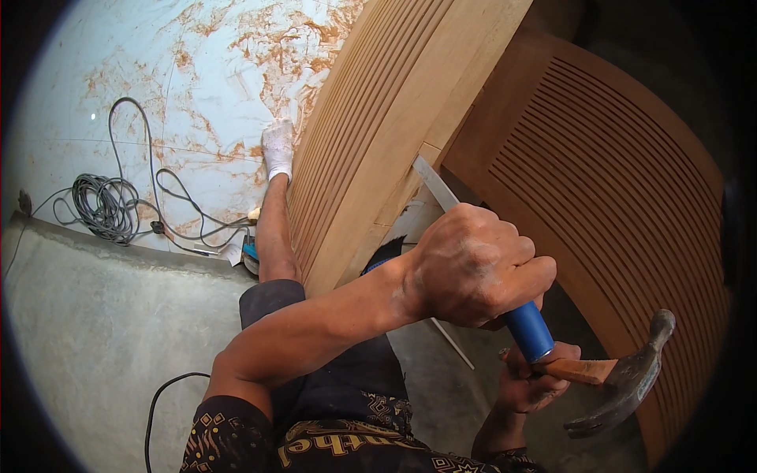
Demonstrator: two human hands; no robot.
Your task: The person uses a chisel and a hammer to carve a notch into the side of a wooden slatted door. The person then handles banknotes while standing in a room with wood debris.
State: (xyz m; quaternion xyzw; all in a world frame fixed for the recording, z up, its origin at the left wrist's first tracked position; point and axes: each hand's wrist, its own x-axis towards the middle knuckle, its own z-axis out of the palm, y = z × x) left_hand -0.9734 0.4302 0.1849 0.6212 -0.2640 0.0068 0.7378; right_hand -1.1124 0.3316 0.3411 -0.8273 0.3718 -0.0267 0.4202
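Note:
My left hand (477,272) is closed around the blue handle (530,331) of a chisel. The chisel's flat metal blade (435,183) slants up and left, its tip at the edge of a joint in a slatted wooden panel (410,126). Below and to the right, my right hand (540,386) grips the wooden handle of a claw hammer. The hammer's worn metal head (631,382) is out to the right, with its handle close beside the butt of the chisel. Part of the right hand is hidden behind the chisel handle.
A second slatted wooden panel (512,102) curves along the right. My outstretched leg (276,229), with a white sock, lies left of the first panel. A coiled grey cable (110,209) rests on the white floor covering (71,118), which has reddish-brown dust on it.

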